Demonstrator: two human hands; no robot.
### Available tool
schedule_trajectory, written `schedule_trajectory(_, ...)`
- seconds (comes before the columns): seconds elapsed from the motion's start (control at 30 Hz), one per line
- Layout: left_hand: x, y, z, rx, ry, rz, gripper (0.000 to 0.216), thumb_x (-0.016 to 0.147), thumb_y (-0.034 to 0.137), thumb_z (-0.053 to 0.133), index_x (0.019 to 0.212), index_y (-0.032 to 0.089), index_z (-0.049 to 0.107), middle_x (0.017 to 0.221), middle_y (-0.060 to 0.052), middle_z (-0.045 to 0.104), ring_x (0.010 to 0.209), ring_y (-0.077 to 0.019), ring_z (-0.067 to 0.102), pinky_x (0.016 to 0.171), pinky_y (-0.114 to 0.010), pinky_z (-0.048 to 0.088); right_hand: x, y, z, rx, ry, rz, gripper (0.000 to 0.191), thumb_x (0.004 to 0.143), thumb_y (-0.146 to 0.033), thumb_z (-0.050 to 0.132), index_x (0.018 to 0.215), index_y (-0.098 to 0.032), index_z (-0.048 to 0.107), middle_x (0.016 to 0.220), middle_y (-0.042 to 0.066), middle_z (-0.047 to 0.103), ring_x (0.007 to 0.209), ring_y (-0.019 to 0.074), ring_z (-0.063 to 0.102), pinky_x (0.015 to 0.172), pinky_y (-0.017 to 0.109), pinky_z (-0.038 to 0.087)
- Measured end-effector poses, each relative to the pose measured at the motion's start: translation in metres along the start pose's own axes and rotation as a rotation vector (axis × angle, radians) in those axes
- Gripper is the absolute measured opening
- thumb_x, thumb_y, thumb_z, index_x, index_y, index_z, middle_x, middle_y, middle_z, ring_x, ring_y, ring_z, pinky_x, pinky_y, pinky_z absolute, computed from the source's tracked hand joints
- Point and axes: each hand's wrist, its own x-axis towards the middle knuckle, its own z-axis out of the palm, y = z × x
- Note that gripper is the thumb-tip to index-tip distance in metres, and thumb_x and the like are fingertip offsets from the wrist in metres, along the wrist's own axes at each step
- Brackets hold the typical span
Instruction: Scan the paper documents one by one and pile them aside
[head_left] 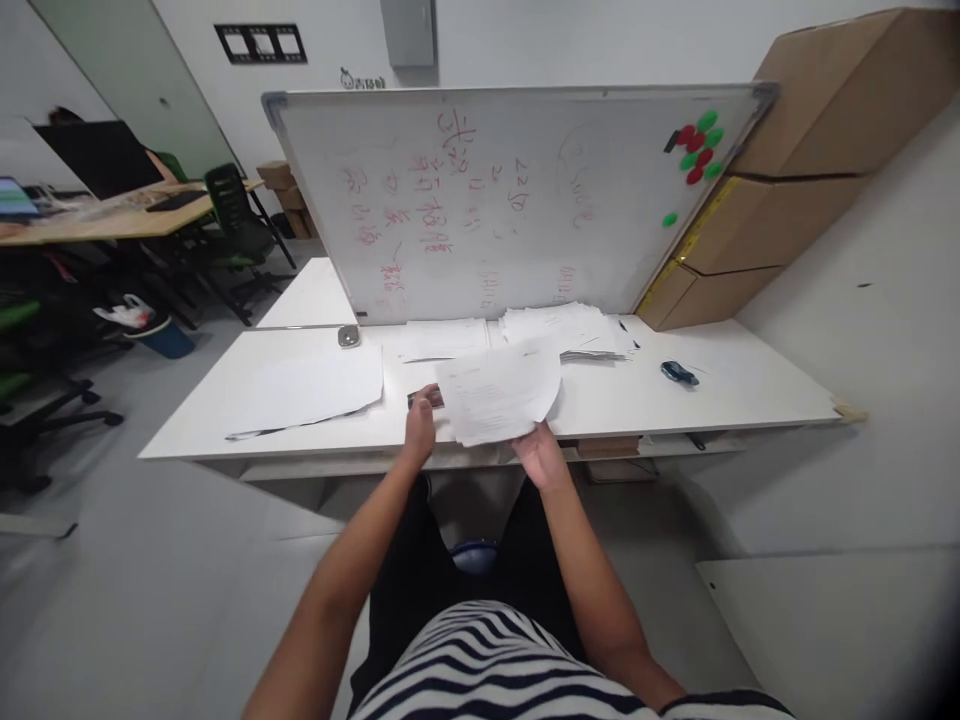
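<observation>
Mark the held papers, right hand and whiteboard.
Held papers (pixel 499 392): head view, middle of the top sheet.
Right hand (pixel 541 458): head view, middle of the hand.
Whiteboard (pixel 543 215): head view, bare patch near its middle.

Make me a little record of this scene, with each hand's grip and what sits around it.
Right grip: right hand holding printed sheets by their lower edge
Left grip: left hand near the sheets' left edge, at a small dark object; whether held is unclear
Desk, left: large white papers, small grey square item
Desk, behind sheets: thin paper pile, thicker paper pile
Desk, right: dark blue object
Backdrop: whiteboard with red writing; stacked cardboard boxes at right
</observation>
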Motion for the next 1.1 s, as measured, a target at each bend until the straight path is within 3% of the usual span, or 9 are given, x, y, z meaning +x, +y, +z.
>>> schedule_trajectory(0.03, -0.007, 0.008, 0.004, -0.166, -0.018, -0.097, 0.076, 0.084, 0.074, 0.022, 0.121, 0.017, 0.056, 0.104, -0.013, 0.067, 0.098, -0.0254, 0.062, 0.086, -0.042, 0.047, -0.006, 0.008, -0.003, 0.012, -0.007, 0.011, 0.043, 0.078, -0.048, 0.064, 0.118, -0.032, 0.058, 0.130, -0.002, 0.059, 0.121, 0.0205, 0.053, 0.092, 0.038, 0.051)
schedule_trajectory(0.1, -0.019, 0.021, 0.010, -0.331, -0.073, -0.235, 0.065, 0.083, 0.070, 0.037, 0.116, 0.018, 0.059, 0.099, -0.009, 0.068, 0.086, -0.0206, 0.064, 0.077, -0.036, 0.050, -0.015, 0.018, -0.009, 0.014, 0.002, 0.029, 0.045, 0.078, -0.046, 0.065, 0.119, -0.031, 0.058, 0.130, -0.001, 0.059, 0.121, 0.0207, 0.053, 0.092, 0.037, 0.052)
schedule_trajectory(0.23, -0.031, 0.039, 0.005, -0.304, -0.116, -0.311, 0.042, 0.079, 0.055, 0.058, 0.098, 0.018, 0.064, 0.087, -0.004, 0.068, 0.073, -0.0143, 0.061, 0.066, -0.028, 0.050, -0.022, 0.015, -0.022, -0.049, -0.002, 0.059, 0.043, 0.077, -0.049, 0.065, 0.115, -0.028, 0.061, 0.126, 0.001, 0.062, 0.119, 0.0230, 0.055, 0.091, 0.038, 0.052)
schedule_trajectory(0.43, -0.025, 0.050, -0.013, -0.142, 0.010, -0.225, 0.036, 0.081, 0.049, 0.057, 0.093, 0.017, 0.068, 0.086, -0.003, 0.068, 0.073, -0.0145, 0.060, 0.065, -0.027, 0.049, -0.006, -0.035, -0.029, -0.169, -0.030, -0.025, 0.058, 0.080, -0.070, 0.045, 0.115, -0.027, 0.061, 0.120, 0.004, 0.066, 0.113, 0.0266, 0.059, 0.086, 0.043, 0.053)
schedule_trajectory(0.5, -0.024, 0.056, -0.016, -0.103, 0.047, -0.202, 0.034, 0.081, 0.048, 0.057, 0.092, 0.017, 0.068, 0.086, -0.004, 0.069, 0.077, -0.0161, 0.061, 0.069, -0.028, 0.049, 0.003, -0.051, -0.024, -0.298, -0.068, -0.051, 0.062, 0.077, -0.072, 0.048, 0.115, -0.025, 0.061, 0.115, 0.006, 0.068, 0.109, 0.0268, 0.061, 0.086, 0.042, 0.052)
schedule_trajectory(0.63, -0.022, 0.069, -0.019, -0.085, 0.118, -0.163, 0.033, 0.078, 0.047, 0.063, 0.092, 0.017, 0.067, 0.087, -0.005, 0.070, 0.084, -0.0178, 0.063, 0.076, -0.030, 0.049, 0.019, -0.064, -0.007, -0.605, -0.089, -0.146, 0.051, 0.069, -0.052, 0.073, 0.109, -0.022, 0.063, 0.105, 0.006, 0.071, 0.097, 0.0242, 0.064, 0.085, 0.039, 0.051)
schedule_trajectory(0.8, -0.015, 0.084, -0.023, -0.106, 0.142, -0.043, 0.030, 0.077, 0.046, 0.065, 0.090, 0.019, 0.063, 0.085, -0.003, 0.068, 0.078, -0.0152, 0.063, 0.073, -0.028, 0.050, 0.030, -0.064, 0.011, -0.706, -0.059, -0.354, 0.038, 0.071, -0.045, 0.072, 0.098, -0.020, 0.065, 0.100, 0.007, 0.071, 0.094, 0.0222, 0.064, 0.085, 0.038, 0.050)
schedule_trajectory(0.93, -0.011, 0.075, -0.027, 0.068, 0.184, 0.052, 0.026, 0.079, 0.045, 0.063, 0.088, 0.021, 0.061, 0.086, -0.001, 0.066, 0.077, -0.0137, 0.060, 0.074, -0.028, 0.048, 0.034, -0.047, 0.007, -0.749, 0.020, -0.443, 0.036, 0.074, -0.046, 0.068, 0.099, -0.019, 0.064, 0.099, 0.007, 0.071, 0.091, 0.0215, 0.064, 0.084, 0.037, 0.048)
schedule_trajectory(1.1, -0.022, 0.038, -0.024, 0.165, 0.169, -0.009, 0.023, 0.082, 0.042, 0.058, 0.090, 0.021, 0.058, 0.089, -0.002, 0.063, 0.088, -0.0153, 0.059, 0.080, -0.029, 0.047, 0.034, -0.002, -0.013, -0.806, 0.028, -0.271, 0.038, 0.071, -0.048, 0.067, 0.093, -0.018, 0.063, 0.090, 0.007, 0.071, 0.084, 0.0217, 0.064, 0.080, 0.036, 0.049)
